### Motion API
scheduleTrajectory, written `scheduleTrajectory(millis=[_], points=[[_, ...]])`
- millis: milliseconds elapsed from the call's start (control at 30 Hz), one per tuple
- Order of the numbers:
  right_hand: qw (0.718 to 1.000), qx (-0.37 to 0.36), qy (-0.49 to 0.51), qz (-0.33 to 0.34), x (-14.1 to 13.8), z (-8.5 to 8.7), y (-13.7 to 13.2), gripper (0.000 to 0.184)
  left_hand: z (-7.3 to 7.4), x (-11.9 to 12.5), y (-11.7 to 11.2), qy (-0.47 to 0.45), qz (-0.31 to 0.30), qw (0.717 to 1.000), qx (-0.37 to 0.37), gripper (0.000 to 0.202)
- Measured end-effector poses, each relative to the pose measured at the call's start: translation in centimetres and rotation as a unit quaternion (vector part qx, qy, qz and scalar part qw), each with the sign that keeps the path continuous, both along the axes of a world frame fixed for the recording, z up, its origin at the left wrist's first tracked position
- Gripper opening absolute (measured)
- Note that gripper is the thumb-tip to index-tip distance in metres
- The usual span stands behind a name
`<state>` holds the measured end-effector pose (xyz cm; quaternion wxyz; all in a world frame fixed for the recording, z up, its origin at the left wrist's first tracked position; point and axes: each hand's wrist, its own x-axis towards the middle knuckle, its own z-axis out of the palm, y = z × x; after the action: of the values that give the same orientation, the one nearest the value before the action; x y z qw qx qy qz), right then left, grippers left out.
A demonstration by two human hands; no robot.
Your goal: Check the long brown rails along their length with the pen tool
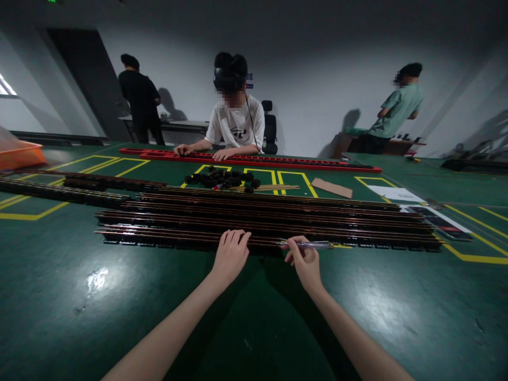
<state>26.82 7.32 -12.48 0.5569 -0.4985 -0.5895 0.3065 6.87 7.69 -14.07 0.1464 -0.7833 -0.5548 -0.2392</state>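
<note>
Several long black strips with copper-coloured rods (178, 218) lie side by side across the green table in front of me. My left hand (232, 254) rests on the nearest strip, palm down, its fingers extended over the strip's edge. To its right, my right hand (304, 259) is closed around a slim screwdriver (319, 245) with a clear handle. The screwdriver lies nearly level, its tip pointing left at the front strip. Whether the tip touches the strip I cannot tell.
Behind the strips are a pile of small black parts (222, 179), thin wooden sticks (278, 187) and a cardboard piece (332, 187). A person in white (236, 124) works at a long red rail (257, 161) opposite. An orange bin (21, 155) stands left; papers (395, 193) lie right.
</note>
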Motion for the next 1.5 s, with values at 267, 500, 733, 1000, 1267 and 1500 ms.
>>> scheduleTrajectory(millis=[267,500,733,1000,1267,1500], points=[[1.0,0.0,-0.007,-0.003,-0.02,0.23,-0.03,0.034,0.32,0.21,-0.05,0.0,0.006,1.0,0.005,0.035],[1.0,-0.004,-0.001,0.001,0.02,0.08,0.07,0.034,0.21,0.13,-0.02,-0.006,-0.001,1.0,0.002,0.035],[1.0,-0.003,0.0,0.009,0.1,0.04,0.07,0.03,0.23,0.27,-0.05,0.011,0.009,1.0,0.006,0.035],[1.0,-0.007,-0.005,0.013,0.06,-0.11,0.12,0.029,-0.1,0.09,0.04,0.023,0.017,1.0,0.012,0.04],[1.0,-0.008,0.011,0.01,-0.08,-0.14,0.14,0.03,0.25,0.19,-0.03,0.029,0.024,0.999,-0.003,0.04],[0.999,-0.024,0.036,-0.015,-0.22,0.33,-0.11,0.028,0.04,-0.01,0.06,0.029,0.015,0.999,0.003,0.041]])
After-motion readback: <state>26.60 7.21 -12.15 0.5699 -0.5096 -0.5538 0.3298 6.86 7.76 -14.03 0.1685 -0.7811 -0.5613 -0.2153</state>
